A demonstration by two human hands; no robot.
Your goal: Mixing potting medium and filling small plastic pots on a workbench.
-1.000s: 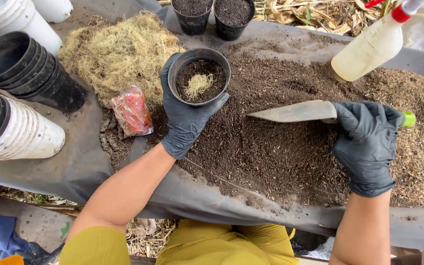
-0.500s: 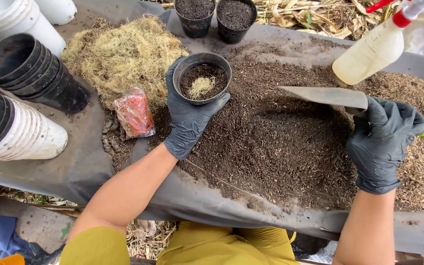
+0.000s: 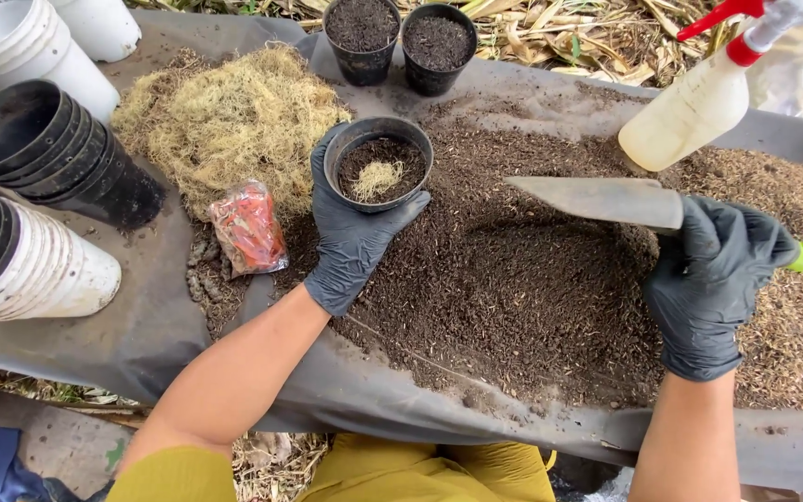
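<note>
Looking down from the head cam, the left hand (image 3: 353,232) in a black glove is wrapped around a small black pot (image 3: 378,163), fingers closed on its wall from below. That pot is partly filled with dark soil and has a little tuft of pale moss sitting in the middle, and it's held over the left edge of the big soil heap (image 3: 513,288). The right hand (image 3: 713,284), also gloved, is clenched around the handle of a trowel (image 3: 601,200), blade pointing left and hovering flat above the heap, green handle end poking out past the glove.

Around that: a pile of dry moss (image 3: 230,121) just left of the pot, a small red-orange packet (image 3: 247,228) below it, stacks of black pots (image 3: 48,153) and white pots (image 3: 25,260) on the far left, two filled pots (image 3: 400,37) up top, and a spray bottle (image 3: 704,98) lying at upper right. Everything sits on a grey sheet (image 3: 155,325).
</note>
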